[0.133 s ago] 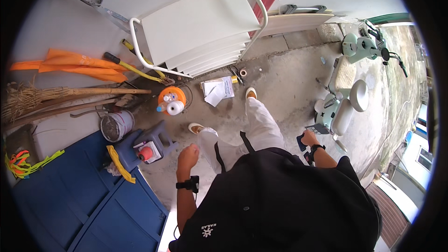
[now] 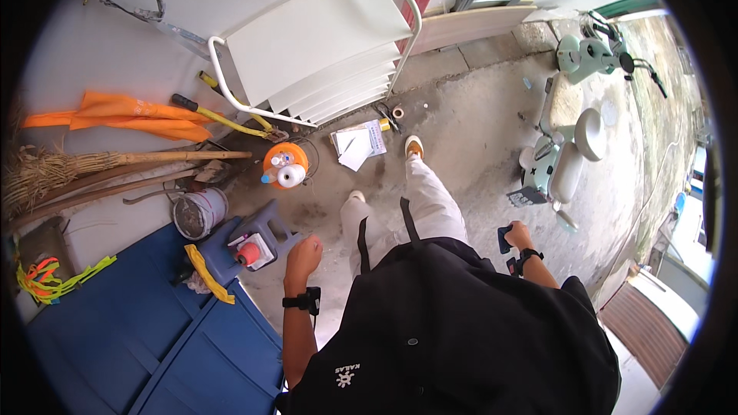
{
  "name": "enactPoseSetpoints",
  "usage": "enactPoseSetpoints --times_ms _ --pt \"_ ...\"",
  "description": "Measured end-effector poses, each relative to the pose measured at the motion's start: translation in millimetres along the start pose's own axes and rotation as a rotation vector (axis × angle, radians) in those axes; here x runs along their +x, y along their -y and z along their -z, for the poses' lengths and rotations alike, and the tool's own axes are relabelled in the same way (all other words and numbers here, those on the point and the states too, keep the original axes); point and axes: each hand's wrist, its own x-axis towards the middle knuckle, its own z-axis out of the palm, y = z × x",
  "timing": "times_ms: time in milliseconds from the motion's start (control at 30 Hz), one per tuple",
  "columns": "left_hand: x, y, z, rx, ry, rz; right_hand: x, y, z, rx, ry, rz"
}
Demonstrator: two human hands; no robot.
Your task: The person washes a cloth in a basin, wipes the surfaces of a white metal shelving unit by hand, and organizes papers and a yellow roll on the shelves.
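Note:
My left hand [image 2: 304, 255] hangs in front of me with its fingers curled into a fist, and nothing shows in it. Closest to it is a grey-blue plastic stool [image 2: 269, 224], which carries a pinkish-red roll [image 2: 247, 253]. On the other side, my right hand [image 2: 520, 236] is closed around a small dark blue flat object [image 2: 504, 240], whose kind I cannot make out. A pale green scooter [image 2: 565, 173] stands beyond that hand. Both wrists wear black straps with small devices.
Ahead stands a white metal cart [image 2: 319, 38]. Before it are papers [image 2: 356, 151], a tape roll [image 2: 397, 113] and an orange bucket [image 2: 301, 152] topped with bottles. Leftward are a stained paint bucket [image 2: 200, 214], a straw broom [image 2: 69, 169], bolt cutters [image 2: 223, 119] and a blue bin [image 2: 115, 315].
My left foot has moved forward, its shoe now partly hidden by the trouser leg. My right hand has swung slightly away from the scooter, still holding the dark object. The whole view has shifted slightly.

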Motion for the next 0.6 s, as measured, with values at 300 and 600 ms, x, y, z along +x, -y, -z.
enactPoseSetpoints --times_ms 300,600 --pt "51.4 -70.0 37.5 0.372 0.177 -0.412 -245.7 -51.7 -266.7 0.349 -0.202 -0.213" --pt "22.5 -177.6 -71.7 0.642 0.474 -0.789 -515.5 -64.1 -529.1 0.855 0.004 -0.822"
